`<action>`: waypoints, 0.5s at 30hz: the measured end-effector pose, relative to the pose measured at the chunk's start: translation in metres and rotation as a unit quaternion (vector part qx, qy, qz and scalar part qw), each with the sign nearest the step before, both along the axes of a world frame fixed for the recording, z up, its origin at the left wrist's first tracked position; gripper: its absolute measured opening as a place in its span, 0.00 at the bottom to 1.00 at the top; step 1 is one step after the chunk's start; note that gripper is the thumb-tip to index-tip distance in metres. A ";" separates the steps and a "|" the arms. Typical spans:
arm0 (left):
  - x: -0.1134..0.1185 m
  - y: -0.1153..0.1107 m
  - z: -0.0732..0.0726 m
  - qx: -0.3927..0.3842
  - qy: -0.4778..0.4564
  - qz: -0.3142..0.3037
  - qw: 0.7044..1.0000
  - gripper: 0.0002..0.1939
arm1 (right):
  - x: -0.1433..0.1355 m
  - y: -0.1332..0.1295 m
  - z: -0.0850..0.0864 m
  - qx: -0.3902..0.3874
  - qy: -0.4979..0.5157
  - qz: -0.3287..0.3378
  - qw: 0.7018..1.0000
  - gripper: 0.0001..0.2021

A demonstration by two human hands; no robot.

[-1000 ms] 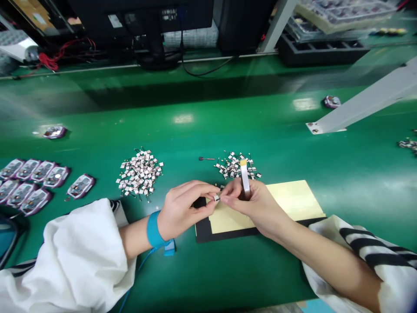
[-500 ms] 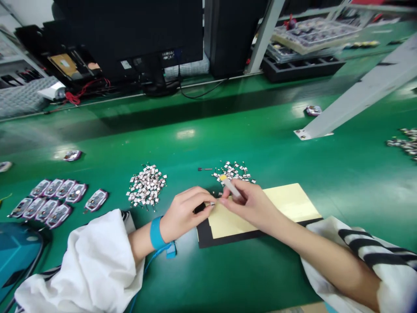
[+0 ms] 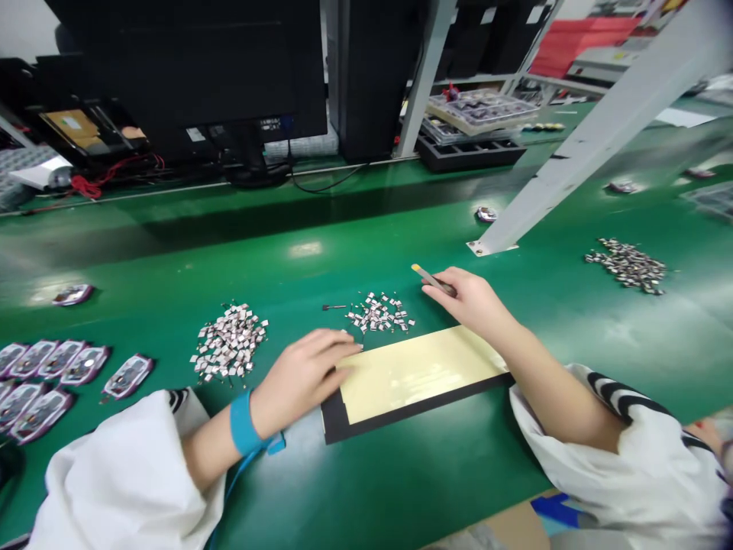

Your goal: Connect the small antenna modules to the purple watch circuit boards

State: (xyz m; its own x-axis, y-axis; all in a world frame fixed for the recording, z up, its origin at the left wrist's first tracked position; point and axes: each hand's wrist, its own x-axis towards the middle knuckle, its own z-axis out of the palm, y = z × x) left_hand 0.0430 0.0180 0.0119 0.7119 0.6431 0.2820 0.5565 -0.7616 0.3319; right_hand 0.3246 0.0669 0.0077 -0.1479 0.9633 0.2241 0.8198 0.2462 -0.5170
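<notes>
My left hand, with a blue strap at its wrist, rests at the left end of a pale yellow sheet on a black board. Its fingers are extended, and no object shows in them. Beyond the sheet's right part, my right hand is closed on a slim grey tool with a yellow tip, which points up and left. A small pile of metallic parts lies just past the sheet, and a larger pile is left of my left hand.
Purple-edged circuit assemblies sit at the left, one more beside them. A white slanted post stands on the bench at the right, with another parts pile beyond it. A black monitor and stacked trays are behind.
My hands have moved apart. My right hand went right and away with the tool; my left hand has flattened out over the sheet's left end. The view has turned to the right.
</notes>
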 end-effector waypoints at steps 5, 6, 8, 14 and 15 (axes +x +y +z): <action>0.005 -0.025 -0.006 0.079 0.065 -0.104 0.989 0.17 | 0.005 -0.001 0.010 0.043 -0.048 0.053 0.997 0.12; 0.004 -0.027 -0.010 0.114 0.070 -0.107 0.985 0.17 | 0.003 -0.006 0.012 0.055 -0.058 0.070 0.994 0.12; 0.001 -0.026 -0.018 0.187 0.068 -0.112 0.973 0.16 | -0.006 -0.021 0.014 0.080 -0.087 0.108 0.987 0.14; -0.007 -0.017 -0.039 0.334 0.065 -0.127 0.932 0.15 | -0.036 -0.081 -0.007 0.089 -0.221 0.252 0.938 0.14; -0.007 -0.017 -0.041 0.345 0.062 -0.126 0.928 0.15 | -0.037 -0.084 -0.009 0.074 -0.241 0.258 0.933 0.15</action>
State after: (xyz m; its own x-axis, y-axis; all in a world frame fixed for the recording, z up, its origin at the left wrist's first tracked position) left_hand 0.0357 0.0010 -0.0289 0.8699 0.1488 0.4703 0.3335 -0.8799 -0.3384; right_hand 0.2878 -0.0175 -0.0016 -0.7007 0.7000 0.1378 0.7011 0.7114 -0.0485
